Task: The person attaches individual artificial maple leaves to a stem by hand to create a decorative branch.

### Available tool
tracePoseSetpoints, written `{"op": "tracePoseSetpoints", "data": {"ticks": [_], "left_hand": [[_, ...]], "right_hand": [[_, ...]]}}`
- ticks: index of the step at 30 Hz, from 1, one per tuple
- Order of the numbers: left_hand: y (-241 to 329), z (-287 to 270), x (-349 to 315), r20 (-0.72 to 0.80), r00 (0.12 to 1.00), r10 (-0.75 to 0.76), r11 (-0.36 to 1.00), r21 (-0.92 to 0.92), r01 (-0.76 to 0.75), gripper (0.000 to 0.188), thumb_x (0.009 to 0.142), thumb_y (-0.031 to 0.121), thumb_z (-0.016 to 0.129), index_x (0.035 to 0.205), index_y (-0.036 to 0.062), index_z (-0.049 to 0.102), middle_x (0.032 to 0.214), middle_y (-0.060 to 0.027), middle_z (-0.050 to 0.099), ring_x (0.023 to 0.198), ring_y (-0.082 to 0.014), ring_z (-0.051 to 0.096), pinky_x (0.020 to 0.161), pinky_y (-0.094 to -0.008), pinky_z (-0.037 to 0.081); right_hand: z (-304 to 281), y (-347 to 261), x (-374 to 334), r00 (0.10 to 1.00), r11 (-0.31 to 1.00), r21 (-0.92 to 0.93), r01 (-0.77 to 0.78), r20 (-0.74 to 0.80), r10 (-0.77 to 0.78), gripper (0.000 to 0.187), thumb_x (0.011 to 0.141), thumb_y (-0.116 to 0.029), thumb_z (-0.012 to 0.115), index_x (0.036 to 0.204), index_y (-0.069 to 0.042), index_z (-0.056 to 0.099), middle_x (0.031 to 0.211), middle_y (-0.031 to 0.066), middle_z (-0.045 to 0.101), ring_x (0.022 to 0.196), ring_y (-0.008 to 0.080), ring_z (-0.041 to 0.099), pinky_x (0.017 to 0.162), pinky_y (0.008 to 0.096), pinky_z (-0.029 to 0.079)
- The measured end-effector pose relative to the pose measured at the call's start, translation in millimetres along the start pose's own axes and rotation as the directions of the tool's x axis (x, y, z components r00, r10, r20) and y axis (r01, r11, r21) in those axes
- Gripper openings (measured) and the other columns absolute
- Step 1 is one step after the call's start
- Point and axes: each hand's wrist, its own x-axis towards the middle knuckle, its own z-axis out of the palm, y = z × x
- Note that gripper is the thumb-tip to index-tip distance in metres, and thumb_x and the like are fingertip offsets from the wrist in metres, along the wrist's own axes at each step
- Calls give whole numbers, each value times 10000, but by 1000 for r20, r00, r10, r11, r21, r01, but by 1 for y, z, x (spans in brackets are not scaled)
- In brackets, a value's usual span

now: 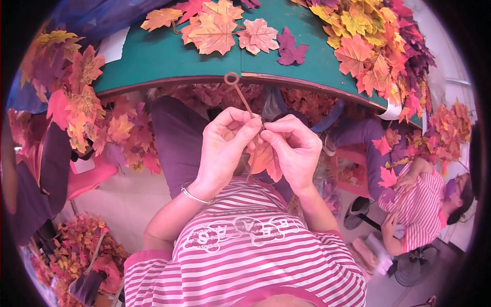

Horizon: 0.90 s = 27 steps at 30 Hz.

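Lettering (261, 227) in white marks the striped shirt (232, 266) facing the green table (169, 56). Before the table, left hand (230, 140) pinches a brown ring-ended stem (243, 98); right hand's (292, 147) thumb and finger press together, hold hidden, near an orange leaf (266, 163).

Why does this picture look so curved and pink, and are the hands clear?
Head view: the green table shows a bowed edge and the picture's corners go black, likely the wide lens; head view: a pinkish cast tints the pale floor; head view: the left hand and right hand look fairly sharp.
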Motion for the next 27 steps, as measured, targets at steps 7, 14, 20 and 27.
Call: {"op": "tracePoseSetpoints", "data": {"ticks": [7, 14, 20, 27], "left_hand": [[-1, -16, 3, 70, 960, -270, 959, 107, 262, 97, 989, 138, 683, 1018, 50, 657, 898, -22, 687, 736, -62, 631, 565, -189, 450], [-20, -15, -4, 86, 906, -413, 910, 16, 414, 244, 1050, 178, 587, 1261, 57, 598, 905, -37, 673, 715, -93, 624, 594, -216, 480], [-6, 14, 3, 67, 981, -185, 939, 308, 156, 276, 1020, 115, 631, 1261, -12, 678, 945, -26, 669, 715, -68, 587, 634, -199, 469], [16, 34, 27, 217, 976, 27, 841, 522, -139, 173, 988, 6, 614, 1128, -40, 705, 868, 24, 555, 680, -29, 480, 592, -192, 386]], "right_hand": [[-15, -15, 10, 988, 911, -398, 111, 140, -59, 118, 780, 25, 786, 843, 11, 688, 765, 109, 642, 661, 208, 659, 595, 316, 504], [-32, -1, 17, 932, 782, -511, 357, 245, -266, 111, 823, -15, 767, 890, 7, 681, 790, 91, 613, 666, 230, 639, 592, 343, 516], [-68, -44, 79, 848, 757, -458, 466, 475, -235, 151, 837, -60, 764, 917, -10, 646, 881, 101, 608, 743, 262, 643, 651, 363, 530], [-239, -90, 227, 863, 629, -707, 322, -54, -503, 144, 916, -52, 641, 1020, -6, 730, 946, 69, 737, 893, 159, 693, 794, 338, 543]]}}
